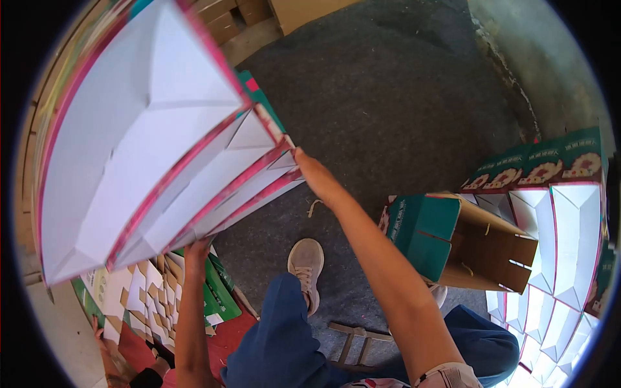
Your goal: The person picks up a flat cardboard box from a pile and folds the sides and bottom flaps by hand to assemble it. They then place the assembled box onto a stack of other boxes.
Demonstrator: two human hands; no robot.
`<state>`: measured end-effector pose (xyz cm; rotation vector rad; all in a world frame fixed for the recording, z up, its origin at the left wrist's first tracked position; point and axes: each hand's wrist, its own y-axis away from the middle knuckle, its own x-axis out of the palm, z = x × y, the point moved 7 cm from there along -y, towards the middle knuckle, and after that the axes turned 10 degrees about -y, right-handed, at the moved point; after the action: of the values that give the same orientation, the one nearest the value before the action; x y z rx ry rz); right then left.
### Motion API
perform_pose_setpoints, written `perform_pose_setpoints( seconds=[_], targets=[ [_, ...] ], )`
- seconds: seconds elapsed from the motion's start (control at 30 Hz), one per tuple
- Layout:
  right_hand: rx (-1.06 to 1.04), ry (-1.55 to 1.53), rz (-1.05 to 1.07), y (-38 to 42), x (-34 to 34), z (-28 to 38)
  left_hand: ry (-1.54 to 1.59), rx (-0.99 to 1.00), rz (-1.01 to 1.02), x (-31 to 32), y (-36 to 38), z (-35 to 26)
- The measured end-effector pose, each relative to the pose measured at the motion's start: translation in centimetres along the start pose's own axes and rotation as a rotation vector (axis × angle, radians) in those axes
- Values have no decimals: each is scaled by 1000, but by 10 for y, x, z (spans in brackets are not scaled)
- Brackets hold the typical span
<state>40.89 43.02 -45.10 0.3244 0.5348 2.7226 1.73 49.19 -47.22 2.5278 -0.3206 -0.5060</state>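
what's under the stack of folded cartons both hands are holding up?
Under the raised stack of cartons: flat unfolded carton blanks on the floor and grey carpet. The left hand grips its lower edge, the right hand its side. The stack hides the rest.

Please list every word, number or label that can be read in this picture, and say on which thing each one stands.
No text can be read with certainty.
Green cartons at the right: light print along the top band, too blurred to read.
Open green carton: small white marks near its corner, too small.
Stack of white folded cartons held by both hands: no print visible.
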Motion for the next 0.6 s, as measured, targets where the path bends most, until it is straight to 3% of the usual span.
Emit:
perform_pose_setpoints(
  seconds=[0.1, 0.2, 0.3, 0.4, 0.6],
  targets=[
    [-16, 147, -76, 26, 7, 23, 139, -82, 104, -6, 8, 33],
    [-26, 180, -38, 24, 10, 31, 109, -132, -76, -12, 6, 45],
    [56, 191, -73, 20, 7, 26, 205, -193, 1, -3, 6, 33],
    [78, 176, -109, 14, 2, 16, 119, -103, -124, -12, 3, 21],
    [-34, 201, -44, 18, 5, 25, 174, -102, -123, -12, -6, 8]
  ],
)
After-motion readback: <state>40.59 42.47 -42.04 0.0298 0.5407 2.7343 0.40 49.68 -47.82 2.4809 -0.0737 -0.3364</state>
